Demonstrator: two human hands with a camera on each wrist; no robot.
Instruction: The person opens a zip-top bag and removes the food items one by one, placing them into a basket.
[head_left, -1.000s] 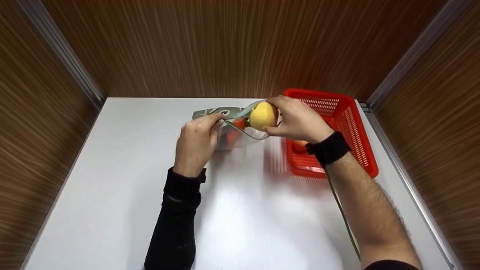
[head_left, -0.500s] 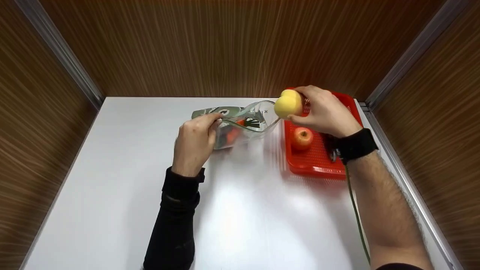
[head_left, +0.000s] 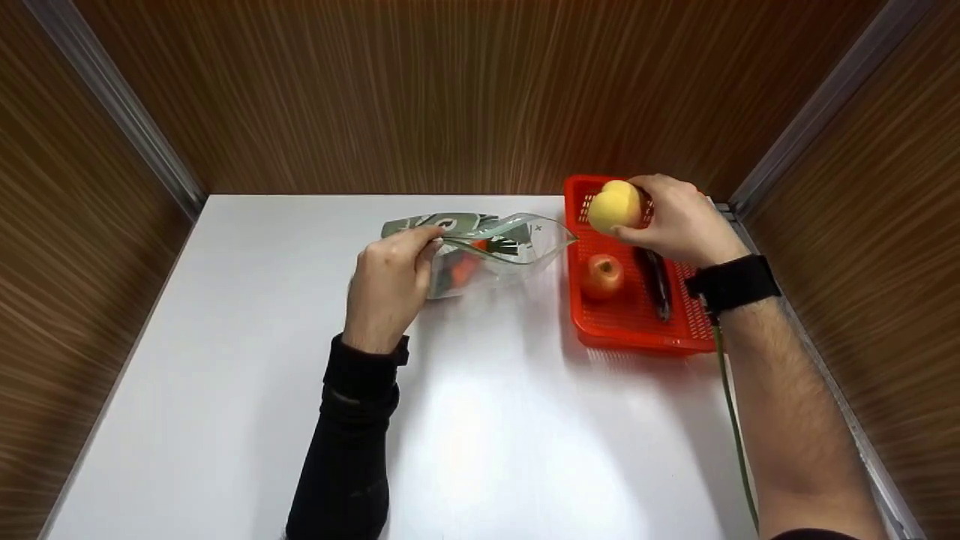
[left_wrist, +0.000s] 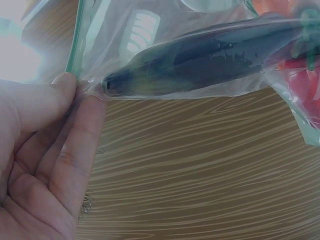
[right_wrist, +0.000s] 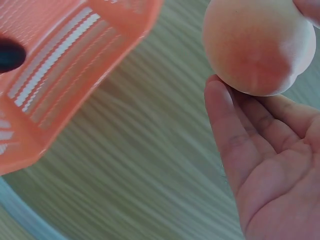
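The yellow fruit (head_left: pixel 615 206) sits in the right hand (head_left: pixel 675 221), held over the far end of the red basket (head_left: pixel 637 334), above the red apple (head_left: pixel 602 275) and a dark long vegetable (head_left: pixel 655 274) lying inside. The grip is fingers and thumb curled round the fruit, which bulges out past the fingertips (right_wrist: pixel 220 100) toward the bag side. It would go best lowered into bare floor beside the apple, not dropped. The left hand (head_left: pixel 386 289) pinches the rim of the clear bag (head_left: pixel 495 251) on the table (head_left: pixel 480 420), keeping its mouth open.

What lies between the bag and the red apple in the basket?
Head view: only bare table and the basket's left wall separate the bag from the apple.
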